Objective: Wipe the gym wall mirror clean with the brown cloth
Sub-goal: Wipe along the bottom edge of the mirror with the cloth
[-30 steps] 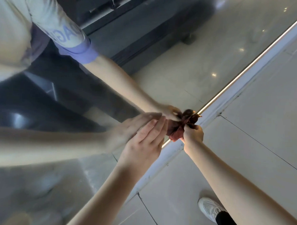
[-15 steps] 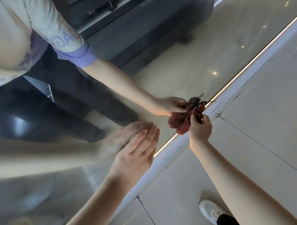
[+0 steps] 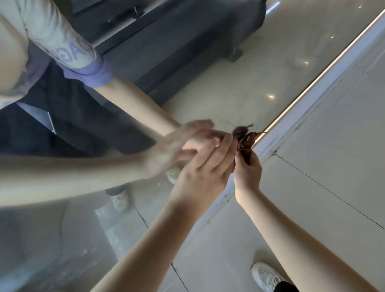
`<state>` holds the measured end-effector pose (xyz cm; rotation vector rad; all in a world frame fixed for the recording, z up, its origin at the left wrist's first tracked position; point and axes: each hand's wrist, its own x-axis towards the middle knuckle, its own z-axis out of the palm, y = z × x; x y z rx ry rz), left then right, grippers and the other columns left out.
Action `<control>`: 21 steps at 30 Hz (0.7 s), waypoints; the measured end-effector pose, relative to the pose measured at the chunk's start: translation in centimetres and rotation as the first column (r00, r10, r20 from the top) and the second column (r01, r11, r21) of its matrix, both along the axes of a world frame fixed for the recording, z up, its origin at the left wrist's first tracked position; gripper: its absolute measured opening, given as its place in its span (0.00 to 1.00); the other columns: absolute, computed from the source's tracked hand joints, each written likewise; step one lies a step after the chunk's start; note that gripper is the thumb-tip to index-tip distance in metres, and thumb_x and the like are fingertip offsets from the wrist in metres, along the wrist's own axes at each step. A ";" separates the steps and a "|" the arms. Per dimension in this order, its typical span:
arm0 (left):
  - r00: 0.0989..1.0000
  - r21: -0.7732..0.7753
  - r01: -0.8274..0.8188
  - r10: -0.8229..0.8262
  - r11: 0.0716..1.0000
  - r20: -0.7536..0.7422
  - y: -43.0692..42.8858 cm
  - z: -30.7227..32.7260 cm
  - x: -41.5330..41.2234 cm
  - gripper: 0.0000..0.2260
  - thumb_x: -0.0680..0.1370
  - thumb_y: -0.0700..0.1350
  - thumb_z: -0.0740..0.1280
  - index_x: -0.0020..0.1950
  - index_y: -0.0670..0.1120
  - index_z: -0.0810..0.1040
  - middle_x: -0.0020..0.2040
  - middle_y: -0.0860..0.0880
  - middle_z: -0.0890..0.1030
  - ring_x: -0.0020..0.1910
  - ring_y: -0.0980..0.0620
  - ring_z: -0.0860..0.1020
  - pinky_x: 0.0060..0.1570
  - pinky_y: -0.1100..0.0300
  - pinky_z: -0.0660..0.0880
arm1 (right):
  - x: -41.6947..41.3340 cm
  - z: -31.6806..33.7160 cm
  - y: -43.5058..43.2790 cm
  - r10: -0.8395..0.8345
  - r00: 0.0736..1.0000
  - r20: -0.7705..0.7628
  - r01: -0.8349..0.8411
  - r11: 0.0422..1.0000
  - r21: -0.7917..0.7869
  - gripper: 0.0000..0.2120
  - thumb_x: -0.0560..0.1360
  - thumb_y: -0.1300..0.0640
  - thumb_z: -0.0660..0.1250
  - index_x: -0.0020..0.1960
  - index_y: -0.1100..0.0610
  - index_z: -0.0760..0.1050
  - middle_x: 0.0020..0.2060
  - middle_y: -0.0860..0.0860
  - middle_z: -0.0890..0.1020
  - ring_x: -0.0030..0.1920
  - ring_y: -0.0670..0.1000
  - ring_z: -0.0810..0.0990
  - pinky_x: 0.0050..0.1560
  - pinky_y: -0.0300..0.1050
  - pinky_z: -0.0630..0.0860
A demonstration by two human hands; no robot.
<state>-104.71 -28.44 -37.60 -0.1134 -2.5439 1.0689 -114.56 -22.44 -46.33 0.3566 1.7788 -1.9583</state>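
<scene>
Your right hand (image 3: 248,171) gripping the bunched brown cloth (image 3: 246,139) low on the mirror (image 3: 211,65), your left hand (image 3: 205,168) straight-fingered beside it, white shoe (image 3: 266,278) on the floor (image 3: 318,150)

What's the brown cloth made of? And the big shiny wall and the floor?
The brown cloth looks like soft fabric: it bunches and wrinkles in the right hand. The wall is a mirror, probably smooth glass, since it shows sharp reflections. The floor seems smooth pale tile, with thin joint lines.
</scene>
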 end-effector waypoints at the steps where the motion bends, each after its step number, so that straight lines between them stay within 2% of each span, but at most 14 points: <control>1: 1.000 0.023 -0.022 0.022 0.999 -0.002 -0.2 0.2 -0.6 0.24 0.84 0.36 0.45 0.68 0.41 0.77 0.67 0.49 0.79 0.71 0.46 0.70 0.76 0.51 0.56 | 0.1 -0.3 -0.1 0.008 1.000 0.021 -0.008 1.000 0.011 0.09 0.81 0.58 0.62 0.58 0.57 0.78 0.50 0.51 0.82 0.50 0.51 0.80 0.51 0.41 0.76; 3: 0.996 0.036 -0.092 0.091 0.995 0.020 -0.5 0.4 -1.1 0.27 0.84 0.36 0.41 0.69 0.41 0.77 0.67 0.50 0.79 0.70 0.50 0.73 0.74 0.55 0.60 | 0.0 -0.5 -0.3 0.024 0.995 0.096 -0.028 0.999 0.045 0.12 0.81 0.58 0.61 0.62 0.56 0.78 0.53 0.52 0.82 0.53 0.52 0.81 0.56 0.44 0.76; 6: 0.992 -0.036 -0.102 0.105 0.994 0.068 -0.6 0.5 -0.5 0.25 0.83 0.34 0.38 0.72 0.38 0.68 0.70 0.50 0.77 0.72 0.52 0.71 0.74 0.57 0.60 | -1.6 0.3 0.0 0.026 0.981 0.193 -0.033 0.999 0.038 0.08 0.80 0.61 0.62 0.56 0.55 0.78 0.47 0.52 0.83 0.46 0.52 0.80 0.52 0.45 0.77; 9: 0.988 -0.130 -0.096 0.110 0.987 0.106 -0.7 0.7 -0.4 0.29 0.82 0.33 0.38 0.71 0.40 0.74 0.73 0.46 0.73 0.75 0.45 0.65 0.77 0.50 0.51 | -3.8 1.4 0.5 -0.023 1.000 -0.008 0.024 0.999 0.045 0.07 0.78 0.61 0.64 0.53 0.57 0.79 0.45 0.52 0.82 0.42 0.48 0.79 0.43 0.38 0.74; 10: 0.988 -0.158 -0.089 0.107 0.983 0.110 -0.8 0.8 -0.5 0.29 0.82 0.33 0.39 0.71 0.41 0.75 0.74 0.45 0.71 0.75 0.44 0.62 0.77 0.48 0.48 | -4.2 1.5 0.6 -0.041 0.997 -0.072 0.044 0.998 0.038 0.07 0.78 0.61 0.65 0.53 0.57 0.80 0.45 0.50 0.82 0.43 0.47 0.80 0.43 0.35 0.74; 12: 0.989 -0.149 -0.085 0.101 0.985 0.106 -0.9 0.8 -0.7 0.28 0.83 0.34 0.41 0.69 0.42 0.78 0.73 0.46 0.73 0.75 0.44 0.61 0.77 0.48 0.48 | -4.2 1.1 0.5 -0.056 0.993 -0.108 0.060 0.998 0.037 0.08 0.80 0.59 0.63 0.55 0.57 0.79 0.47 0.49 0.82 0.48 0.47 0.80 0.43 0.29 0.73; 13: 0.991 -0.117 -0.088 0.100 0.989 0.094 -0.9 0.8 -0.9 0.27 0.83 0.34 0.42 0.68 0.41 0.78 0.72 0.46 0.74 0.74 0.44 0.62 0.77 0.49 0.51 | -3.8 0.6 0.4 -0.046 0.996 -0.072 0.050 0.997 0.050 0.09 0.81 0.58 0.62 0.58 0.57 0.79 0.49 0.49 0.82 0.51 0.48 0.80 0.44 0.29 0.73; 15: 0.994 -0.060 -0.081 0.084 0.995 0.065 -0.6 0.7 -1.2 0.24 0.83 0.35 0.44 0.67 0.40 0.77 0.69 0.48 0.78 0.71 0.46 0.66 0.75 0.53 0.57 | -2.9 0.0 0.0 0.004 0.997 0.076 -0.011 0.997 0.083 0.13 0.83 0.58 0.59 0.65 0.57 0.76 0.55 0.49 0.81 0.54 0.50 0.79 0.49 0.37 0.72; 17: 0.998 -0.013 -0.050 0.050 0.999 0.037 -0.4 0.8 -1.7 0.22 0.83 0.35 0.45 0.66 0.39 0.76 0.65 0.49 0.80 0.69 0.48 0.71 0.73 0.55 0.60 | -2.5 -0.6 -0.2 0.077 0.973 0.219 -0.098 0.991 0.087 0.14 0.84 0.59 0.56 0.67 0.55 0.73 0.55 0.49 0.78 0.53 0.50 0.77 0.53 0.43 0.71; 19: 0.999 -0.004 -0.035 0.035 0.999 0.021 -0.2 1.2 -2.7 0.25 0.84 0.35 0.43 0.64 0.41 0.80 0.64 0.50 0.81 0.68 0.49 0.74 0.72 0.55 0.61 | -2.8 -0.8 -0.2 0.094 0.950 0.299 -0.117 0.992 0.058 0.13 0.83 0.60 0.57 0.63 0.54 0.75 0.55 0.50 0.80 0.55 0.52 0.78 0.58 0.46 0.73; 21: 0.998 -0.036 -0.051 0.052 0.998 0.038 0.1 1.8 -4.1 0.29 0.84 0.35 0.41 0.64 0.44 0.82 0.64 0.50 0.81 0.68 0.51 0.75 0.73 0.55 0.61 | -3.7 -0.5 -0.2 0.053 0.942 0.332 -0.070 0.997 0.038 0.10 0.81 0.63 0.59 0.55 0.53 0.77 0.53 0.53 0.82 0.54 0.53 0.81 0.61 0.50 0.76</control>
